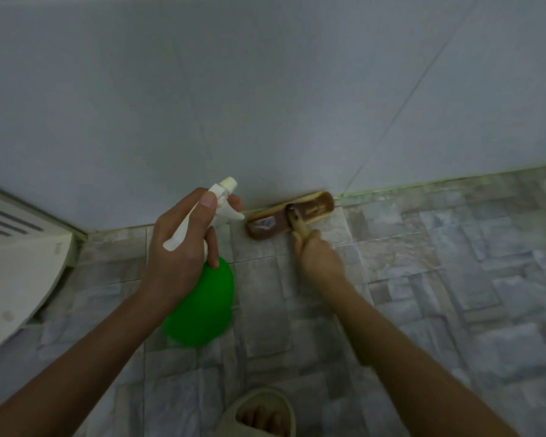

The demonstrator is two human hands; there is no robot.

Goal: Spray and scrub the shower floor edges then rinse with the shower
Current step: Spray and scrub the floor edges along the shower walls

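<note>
Only one camera here, worn on the person's head, looking forward and steeply down. It faces the seam (423, 185) where the grey wall (265, 89) meets the tiled floor (454, 279): wall fills the upper half of the frame, floor the lower. The view is close and wide-angle. The left hand (183, 244) and right hand (319, 260) reach in from the bottom corners to mid-frame; a slippered foot (262, 414) sits at the bottom edge.

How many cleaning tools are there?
2. A green spray bottle in the left hand; a wooden brush, held by the right hand, against the wall. Others may be out of frame.
</note>
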